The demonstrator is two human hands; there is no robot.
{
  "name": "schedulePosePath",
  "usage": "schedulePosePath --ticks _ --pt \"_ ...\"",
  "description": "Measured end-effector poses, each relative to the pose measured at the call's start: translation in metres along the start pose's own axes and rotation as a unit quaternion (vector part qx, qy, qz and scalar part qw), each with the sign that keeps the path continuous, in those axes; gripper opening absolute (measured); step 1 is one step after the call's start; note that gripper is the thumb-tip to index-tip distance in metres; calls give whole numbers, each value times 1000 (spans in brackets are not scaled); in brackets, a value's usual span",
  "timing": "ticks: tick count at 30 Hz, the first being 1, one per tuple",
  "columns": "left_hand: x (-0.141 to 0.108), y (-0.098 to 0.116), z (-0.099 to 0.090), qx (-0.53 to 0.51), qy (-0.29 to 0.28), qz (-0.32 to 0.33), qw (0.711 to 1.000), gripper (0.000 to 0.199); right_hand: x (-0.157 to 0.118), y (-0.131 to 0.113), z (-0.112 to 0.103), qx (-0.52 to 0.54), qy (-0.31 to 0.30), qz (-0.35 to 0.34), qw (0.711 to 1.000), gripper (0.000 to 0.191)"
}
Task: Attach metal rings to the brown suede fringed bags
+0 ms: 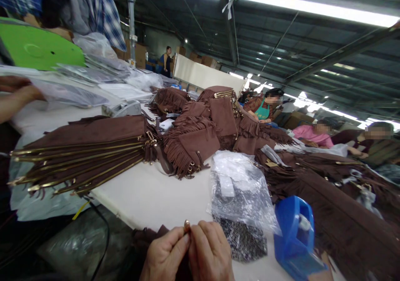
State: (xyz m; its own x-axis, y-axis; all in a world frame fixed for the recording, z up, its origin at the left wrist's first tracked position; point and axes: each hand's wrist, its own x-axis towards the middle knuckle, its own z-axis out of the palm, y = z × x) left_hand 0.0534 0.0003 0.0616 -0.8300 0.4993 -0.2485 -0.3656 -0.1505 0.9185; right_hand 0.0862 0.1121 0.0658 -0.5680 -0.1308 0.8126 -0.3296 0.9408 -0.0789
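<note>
At the table's front edge, my left hand [165, 252] and my right hand [211, 249] meet, fingers pinched together. A small gold metal fitting [186, 226] pokes up between the fingertips; its exact kind is too small to make out. Brown fabric [149, 236] shows behind and below my left hand, and I cannot tell whether the fitting is joined to it. Just beyond my right hand lie a clear plastic bag [240, 189] with white paper inside and a black-and-white patterned piece [242, 239].
Brown bags with gold zips [87, 147] are stacked at left, with fringed brown bags [198, 143] heaped mid-table. A blue tape dispenser [292, 231] stands at right beside more brown bags [328, 197]. Another person's hand [18, 91] reaches in from the left; several people work further off.
</note>
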Motion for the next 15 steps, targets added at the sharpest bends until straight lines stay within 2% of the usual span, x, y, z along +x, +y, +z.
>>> schedulePosePath --ticks 5,9,12,14,15 --pt "4 -8 -3 110 12 53 992 33 -5 1 2 -22 17 -1 1000 16" --pt "7 -15 -6 149 -25 40 988 35 -1 4 -4 -37 39 5 999 14" --pt "9 -20 -8 177 -31 39 983 35 1 7 -8 20 -8 71 997 14" --pt "10 -24 -10 221 -20 85 971 32 -2 6 -7 103 -44 150 982 16" --pt "11 -26 -11 255 -13 133 958 29 -5 4 -6 143 -48 185 971 17"
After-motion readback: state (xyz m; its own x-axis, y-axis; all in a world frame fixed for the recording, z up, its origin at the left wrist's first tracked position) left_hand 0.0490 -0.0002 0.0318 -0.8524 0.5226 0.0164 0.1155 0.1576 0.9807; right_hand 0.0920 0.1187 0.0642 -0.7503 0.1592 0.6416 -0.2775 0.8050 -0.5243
